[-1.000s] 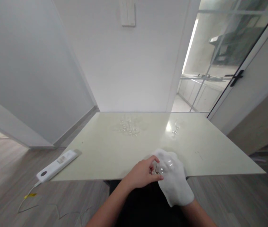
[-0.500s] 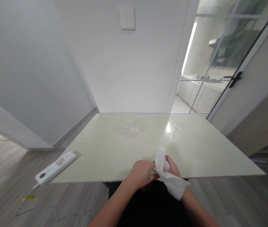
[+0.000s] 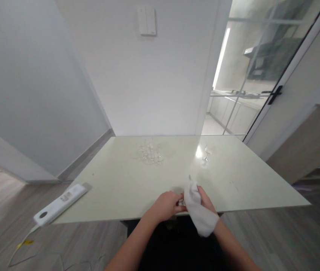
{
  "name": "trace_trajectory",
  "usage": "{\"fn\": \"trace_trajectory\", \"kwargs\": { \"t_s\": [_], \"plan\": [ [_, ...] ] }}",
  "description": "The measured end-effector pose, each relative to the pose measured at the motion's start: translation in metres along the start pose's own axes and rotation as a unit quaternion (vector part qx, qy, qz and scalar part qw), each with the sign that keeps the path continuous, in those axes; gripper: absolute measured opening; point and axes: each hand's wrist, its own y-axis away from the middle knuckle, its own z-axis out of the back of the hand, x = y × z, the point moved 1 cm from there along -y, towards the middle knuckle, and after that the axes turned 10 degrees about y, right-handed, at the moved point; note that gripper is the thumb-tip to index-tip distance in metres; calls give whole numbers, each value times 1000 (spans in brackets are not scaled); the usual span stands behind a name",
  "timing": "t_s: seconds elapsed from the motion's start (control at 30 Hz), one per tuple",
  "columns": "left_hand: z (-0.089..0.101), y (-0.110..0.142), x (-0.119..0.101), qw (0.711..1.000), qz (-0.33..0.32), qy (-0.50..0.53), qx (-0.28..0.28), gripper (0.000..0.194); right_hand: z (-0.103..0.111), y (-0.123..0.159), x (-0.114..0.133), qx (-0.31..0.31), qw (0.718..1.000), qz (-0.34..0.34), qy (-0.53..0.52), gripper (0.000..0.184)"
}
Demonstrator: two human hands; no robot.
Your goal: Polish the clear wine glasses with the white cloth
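Observation:
At the table's front edge my left hand [image 3: 167, 205] is closed, its fingertips pinching a small clear, shiny object [image 3: 181, 202]. Most of that object is hidden by fingers and cloth, so its kind does not show. My right hand [image 3: 205, 199] grips a white cloth [image 3: 198, 210] and presses it against the object's right side. The cloth hangs down over my right wrist, with a small tip sticking up above the fingers. Both hands are close together, just over the edge.
On the pale table [image 3: 120, 184], a cluster of several clear, glass-like pieces [image 3: 150, 153] lies at the back. Another small clear piece or two [image 3: 206, 155] lies back right. A white power strip [image 3: 60, 203] with a cable rests on the left corner. Behind are a wall and a glazed door [image 3: 241, 75].
The cloth has been bunched around the object; its upright flap has folded down. The hands stay together at the table edge. The whole view has shifted slightly.

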Motion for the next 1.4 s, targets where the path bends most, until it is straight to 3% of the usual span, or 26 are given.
{"fn": "trace_trajectory", "kwargs": {
  "t_s": [0.13, 0.23, 0.37, 0.43, 0.57, 0.7, 0.8, 0.9, 0.97, 1.07, 1.13, 1.23, 1.33, 1.4],
  "plan": [
    [-4, 1, 2, 1000, 20, 6, 22, 26, 5, 6, 4, 21, 996, 24, 86, 26],
    [-7, 2, 3, 1000, -4, 2, 18, 30, 8, 2, 0, 32, 999, -18, 37, 34],
    [-6, -4, 6, 999, -24, 48, -8, 47, 6, 3, -7, -77, 987, -115, -76, 43],
    [-6, -7, 8, 999, -18, 26, -24, 45, 3, 8, -6, -93, 988, -103, -74, 44],
    [-7, -6, 4, 995, -39, -93, -22, 40, 1, 11, 0, -23, 1000, -20, -5, 41],
    [-8, 3, -4, 982, -100, -158, -6, 59, 6, 1, -7, 50, 981, -150, -109, 45],
    [-4, 4, -7, 992, -71, -102, -15, 61, 7, -3, -6, 94, 958, -206, -175, 49],
    [0, 1, -2, 996, 12, 83, 16, 41, 7, 0, 6, 20, 991, -111, -71, 46],
    [-1, 0, 3, 966, 53, 242, 77, 32, 8, 5, 17, -5, 999, 2, 38, 36],
    [-4, 1, 10, 902, 77, 406, 126, 45, 13, 11, 30, 37, 981, 158, 104, 23],
    [-7, 2, 13, 889, 79, 437, 115, 53, 18, 11, 36, 47, 969, 216, 109, 20],
    [-10, 2, 12, 929, 58, 361, 53, 46, 22, 5, 39, 63, 975, 185, 104, 19],
    [-11, 3, 7, 993, 8, 114, -33, 37, 20, -4, 33, 107, 990, 58, 70, 20],
    [-12, 5, 4, 997, -45, -56, -41, 32, 16, -6, 24, 125, 992, -20, 21, 24]
  ]
}}
